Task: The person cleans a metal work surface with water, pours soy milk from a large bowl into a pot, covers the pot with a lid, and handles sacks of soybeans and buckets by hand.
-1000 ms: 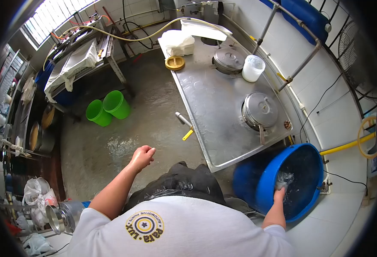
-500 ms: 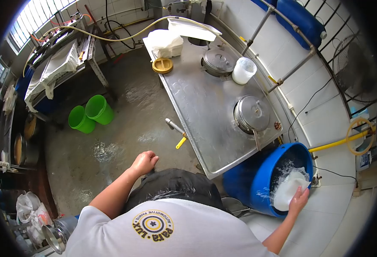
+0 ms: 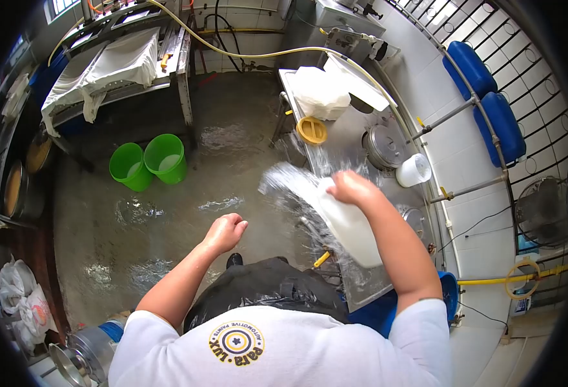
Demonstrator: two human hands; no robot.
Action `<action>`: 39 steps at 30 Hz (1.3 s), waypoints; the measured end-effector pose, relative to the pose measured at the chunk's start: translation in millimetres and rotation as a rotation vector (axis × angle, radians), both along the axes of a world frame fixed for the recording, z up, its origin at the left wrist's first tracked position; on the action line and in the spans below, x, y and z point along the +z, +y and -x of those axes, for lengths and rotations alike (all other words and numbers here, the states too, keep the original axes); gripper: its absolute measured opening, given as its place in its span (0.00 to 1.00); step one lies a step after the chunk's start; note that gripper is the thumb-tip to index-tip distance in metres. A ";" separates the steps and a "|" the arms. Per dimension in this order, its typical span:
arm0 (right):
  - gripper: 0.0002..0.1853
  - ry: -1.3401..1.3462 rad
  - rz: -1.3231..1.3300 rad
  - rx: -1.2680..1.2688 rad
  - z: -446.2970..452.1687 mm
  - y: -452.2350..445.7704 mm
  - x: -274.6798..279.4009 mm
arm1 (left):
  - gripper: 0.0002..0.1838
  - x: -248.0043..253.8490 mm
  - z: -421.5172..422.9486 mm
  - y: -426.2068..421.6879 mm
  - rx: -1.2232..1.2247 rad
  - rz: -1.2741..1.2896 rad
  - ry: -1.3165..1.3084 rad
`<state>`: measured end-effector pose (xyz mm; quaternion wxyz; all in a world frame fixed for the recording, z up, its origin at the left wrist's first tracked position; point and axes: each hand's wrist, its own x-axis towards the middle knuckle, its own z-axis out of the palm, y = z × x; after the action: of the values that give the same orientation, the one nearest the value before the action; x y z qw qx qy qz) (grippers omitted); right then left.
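Note:
My right hand (image 3: 350, 188) grips the edge of a white plastic container (image 3: 355, 233) and holds it tilted above the metal stove table (image 3: 377, 284). A sheet of water (image 3: 290, 184) flies from the container toward the table's left edge and the floor. My left hand (image 3: 226, 233) hangs over the wet floor in front of my body, fingers curled in, with nothing seen in it. The blue barrel (image 3: 450, 293) at lower right is mostly hidden behind my right arm.
Two green buckets (image 3: 166, 159) stand on the wet floor (image 3: 232, 168). On the stove table are a lidded pot (image 3: 386, 145), a white tub (image 3: 414, 170), a yellow-brown round lid (image 3: 311, 130) and a white cloth-like bundle (image 3: 321, 93). A hose (image 3: 264, 54) crosses behind.
My right hand has lifted the white container out of the blue barrel and swung it left over the stove table, throwing water. My view has turned; my left hand stays curled.

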<state>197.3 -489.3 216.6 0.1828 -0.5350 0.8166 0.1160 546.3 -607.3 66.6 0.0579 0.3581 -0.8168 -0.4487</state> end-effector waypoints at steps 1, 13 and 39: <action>0.23 0.023 -0.008 0.023 -3.1 -30.4 5.2 | 0.18 4.2 -1.6 -12.5 0.024 -0.007 0.023; 0.27 0.240 0.572 -0.393 58.2 16.2 -11.4 | 0.16 -42.1 -47.1 -73.2 0.185 0.019 0.011; 0.26 0.004 1.310 -0.825 182.2 -97.4 -195.5 | 0.16 14.9 258.2 -261.4 -0.250 0.026 -0.159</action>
<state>15.1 -586.8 21.1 -0.1439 -0.1864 0.8523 -0.4671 288.1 -868.7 81.5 -0.0587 0.2870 -0.8627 -0.4122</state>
